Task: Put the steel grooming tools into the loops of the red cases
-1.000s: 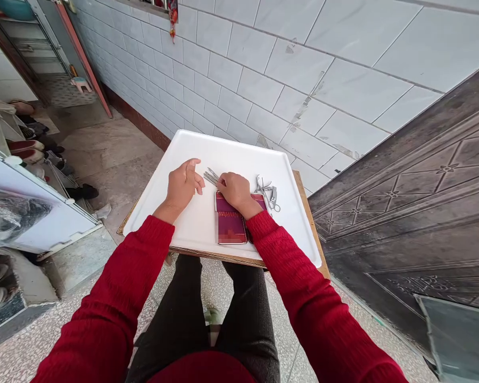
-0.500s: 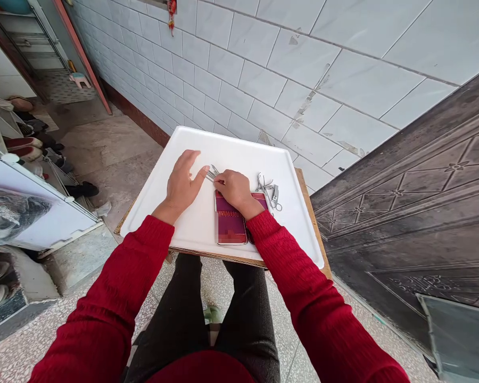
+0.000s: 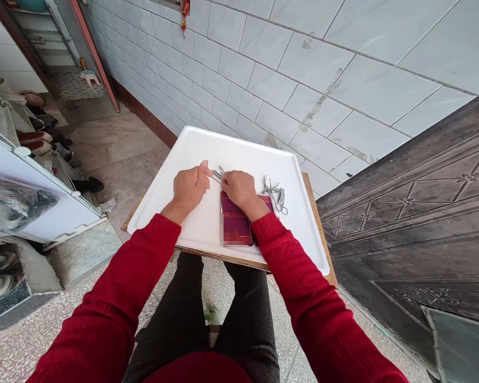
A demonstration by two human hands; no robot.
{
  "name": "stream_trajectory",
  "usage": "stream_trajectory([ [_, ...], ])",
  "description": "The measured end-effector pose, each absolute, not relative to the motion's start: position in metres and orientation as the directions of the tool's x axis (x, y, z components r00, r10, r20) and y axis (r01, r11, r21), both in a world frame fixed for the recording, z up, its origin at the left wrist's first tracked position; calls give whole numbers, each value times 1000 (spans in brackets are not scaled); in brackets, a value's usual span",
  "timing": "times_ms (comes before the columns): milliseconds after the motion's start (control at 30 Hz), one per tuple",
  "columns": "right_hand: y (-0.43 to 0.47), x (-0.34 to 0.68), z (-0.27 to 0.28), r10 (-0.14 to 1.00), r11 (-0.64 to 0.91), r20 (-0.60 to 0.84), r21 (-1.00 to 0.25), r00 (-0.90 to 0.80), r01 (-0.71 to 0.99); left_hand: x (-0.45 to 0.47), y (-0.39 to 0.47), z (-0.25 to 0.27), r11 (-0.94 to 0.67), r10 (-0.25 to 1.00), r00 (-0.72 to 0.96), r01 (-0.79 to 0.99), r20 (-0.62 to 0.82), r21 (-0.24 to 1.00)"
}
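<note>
Over a white tray [image 3: 195, 234], my right hand [image 3: 239, 187] is closed round several slim metal manicure tools [image 3: 216, 175], their ends pointing up and left. My left hand [image 3: 189, 187] is beside those ends, its fingers curled in and the thumb raised against them. Whether it grips a tool end is hidden. Below my right wrist an open manicure case [image 3: 236, 226] with a purple and red lining and a row of loops lies on the tray. Right of the case sit metal nippers [image 3: 269, 186], nail clippers [image 3: 281, 196] and small scissors [image 3: 282, 210], close together.
The tray rests on a wooden board [image 3: 309, 194] over my knees. A tiled wall [image 3: 231, 69] rises behind it, and a dark carved panel [image 3: 415, 213] stands at the right. Shoes on a rack [image 3: 35, 143] and a white cabinet [image 3: 32, 186] are at the left.
My left hand has gone from spread fingers to curled ones near the tool ends. My right hand still holds the tools. The whole view has shifted slightly.
</note>
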State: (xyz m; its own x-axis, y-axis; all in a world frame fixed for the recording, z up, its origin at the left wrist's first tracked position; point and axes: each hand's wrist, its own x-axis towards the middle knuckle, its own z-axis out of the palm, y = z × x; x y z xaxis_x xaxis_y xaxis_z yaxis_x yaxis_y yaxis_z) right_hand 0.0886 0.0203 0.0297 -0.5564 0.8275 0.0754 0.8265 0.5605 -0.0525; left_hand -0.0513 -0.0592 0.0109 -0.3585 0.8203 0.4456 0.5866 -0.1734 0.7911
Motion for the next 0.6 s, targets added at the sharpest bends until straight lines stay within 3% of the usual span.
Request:
stream_trajectory([
  [133, 24, 94, 26, 854, 520, 118, -150, -507, 841, -55, -55, 12, -263, 775, -398, 504, 491, 823],
  [267, 27, 96, 25, 859, 511, 148, -189, -490, 838, -58, -52, 14, -237, 689, -406, 656, 600, 716],
  [433, 28, 97, 26, 867, 499, 112, -204, -486, 842, -55, -56, 9, -169, 824, -360, 581, 438, 796],
  [600, 30, 100, 25, 878, 479, 110, -192, -466, 857, -53, -56, 10, -177, 787, -402, 578, 467, 797],
])
